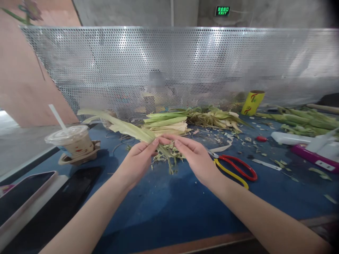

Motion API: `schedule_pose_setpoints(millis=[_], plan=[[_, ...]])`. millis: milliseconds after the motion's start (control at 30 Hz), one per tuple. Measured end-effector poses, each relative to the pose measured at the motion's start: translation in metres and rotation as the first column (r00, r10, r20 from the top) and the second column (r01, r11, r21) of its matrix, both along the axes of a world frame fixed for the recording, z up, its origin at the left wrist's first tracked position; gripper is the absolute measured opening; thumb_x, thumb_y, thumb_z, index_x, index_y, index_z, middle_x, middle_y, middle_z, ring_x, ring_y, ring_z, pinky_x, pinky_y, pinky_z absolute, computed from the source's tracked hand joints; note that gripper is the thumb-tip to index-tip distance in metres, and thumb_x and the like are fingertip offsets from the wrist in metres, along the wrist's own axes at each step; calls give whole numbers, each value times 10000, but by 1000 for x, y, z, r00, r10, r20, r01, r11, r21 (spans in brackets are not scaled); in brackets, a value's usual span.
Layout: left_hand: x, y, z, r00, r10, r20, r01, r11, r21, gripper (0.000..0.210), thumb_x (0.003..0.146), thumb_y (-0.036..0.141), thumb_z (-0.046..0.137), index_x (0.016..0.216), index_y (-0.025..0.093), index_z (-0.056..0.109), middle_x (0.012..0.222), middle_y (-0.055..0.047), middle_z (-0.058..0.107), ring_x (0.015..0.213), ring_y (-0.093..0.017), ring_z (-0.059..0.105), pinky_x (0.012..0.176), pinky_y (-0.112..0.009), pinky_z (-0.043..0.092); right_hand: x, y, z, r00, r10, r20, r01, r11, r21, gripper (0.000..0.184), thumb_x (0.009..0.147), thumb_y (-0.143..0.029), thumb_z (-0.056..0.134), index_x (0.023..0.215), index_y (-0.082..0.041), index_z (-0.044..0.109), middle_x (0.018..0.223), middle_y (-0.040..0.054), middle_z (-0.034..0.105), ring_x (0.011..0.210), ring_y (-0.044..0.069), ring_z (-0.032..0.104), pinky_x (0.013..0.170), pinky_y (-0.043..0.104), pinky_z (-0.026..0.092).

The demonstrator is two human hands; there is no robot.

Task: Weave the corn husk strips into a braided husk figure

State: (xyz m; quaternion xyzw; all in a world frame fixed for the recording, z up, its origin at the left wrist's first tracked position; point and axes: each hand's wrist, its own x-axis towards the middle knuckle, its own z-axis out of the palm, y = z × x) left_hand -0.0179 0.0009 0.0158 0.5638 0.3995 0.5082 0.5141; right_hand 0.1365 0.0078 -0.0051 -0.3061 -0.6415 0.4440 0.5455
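Observation:
A long pale-green corn husk [124,127] slants up to the left from my left hand [141,160], which is closed with thumb and finger pinching its lower end. My right hand [194,155] meets it fingertip to fingertip, also closed in a pinch; whatever lies between those fingers is hidden. Just below the fingertips are shredded green husk scraps [169,158] on the blue table. Behind my hands rests a stack of trimmed husks [165,121]. Scissors [233,167] with one red and one yellow handle lie beside my right wrist, blades partly covered by my hand.
A lidded drink cup [76,141] stands in a cardboard holder at left, near phones [26,192]. Dried husks [217,118], a yellow roll [253,103], a glue gun [317,150], a small blade [267,164] and more husks [309,120] lie right. A perforated metal screen [106,63] borders the back.

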Motion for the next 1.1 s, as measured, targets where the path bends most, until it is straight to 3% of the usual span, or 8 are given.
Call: schedule_pose_setpoints(millis=[167, 400, 533, 633, 700, 800, 933, 1100], plan=[[8, 0, -2, 987, -32, 155, 33, 999, -3, 204, 784, 303, 564, 862, 171, 699, 1039, -60, 666, 1049, -239, 514, 850, -321, 367, -8, -6, -4, 964, 226, -143, -237, 969, -67, 309, 758, -257, 600, 1061, -318, 606, 1179, -43, 577, 1155, 173, 465, 981, 339, 359], [9, -1, 2, 990, 24, 141, -26, 1000, 8, 191, 769, 298, 581, 812, 149, 692, 1075, -66, 652, 1018, -239, 546, 766, -298, 441, -4, -3, -4, 980, 176, -95, -186, 977, -104, 369, 738, -188, 595, 1099, -258, 583, 1162, -3, 590, 1082, 170, 531, 937, 327, 408], [-20, 2, 27, 986, 90, 137, -118, 971, 209, 167, 786, 336, 555, 780, 213, 668, 1157, -12, 605, 1038, -238, 535, 743, -308, 454, -1, 3, -6, 991, -57, 118, 64, 996, -54, 282, 792, -224, 503, 1054, -213, 608, 1075, 27, 638, 960, 161, 597, 828, 302, 463], [-45, 3, 43, 975, 151, 161, -205, 891, 405, 177, 832, 290, 499, 765, 235, 653, 1074, 29, 634, 1085, -231, 489, 796, -333, 434, -11, 9, -7, 893, -108, 437, 92, 994, 56, 264, 794, -167, 444, 947, -158, 659, 906, 61, 687, 810, 177, 630, 711, 297, 480], [-56, 2, 47, 969, 185, 162, -235, 894, 382, 181, 841, 291, 484, 765, 274, 647, 1044, 64, 635, 1109, -223, 466, 800, -337, 431, -27, 14, -7, 794, -21, 608, -37, 996, 83, 267, 783, -151, 440, 903, -139, 678, 867, 82, 691, 799, 201, 628, 686, 307, 473], [-61, 0, 46, 970, 171, 171, -221, 918, 330, 214, 859, 264, 450, 779, 262, 649, 1009, 43, 647, 1080, -214, 486, 757, -319, 439, -57, 22, -6, 751, 78, 656, -167, 983, 74, 233, 707, -70, 489, 749, -130, 710, 769, 75, 700, 724, 194, 632, 686, 294, 465], [-62, 0, 41, 967, 173, 184, -223, 928, 299, 229, 864, 239, 438, 782, 239, 652, 962, 18, 665, 1020, -176, 524, 660, -238, 440, -88, 28, -7, 755, 191, 628, -299, 952, 69, 249, 674, -38, 507, 725, -173, 710, 746, 23, 700, 774, 158, 634, 751, 251, 454], [-71, 2, 37, 972, 192, 137, -215, 959, 185, 245, 866, 249, 426, 786, 199, 652, 1041, -24, 644, 994, -172, 533, 645, -220, 427, -91, 32, -14, 838, 250, 484, -285, 959, -3, 219, 659, -34, 513, 704, -178, 670, 667, -1, 684, 642, 131, 643, 656, 244, 497]])
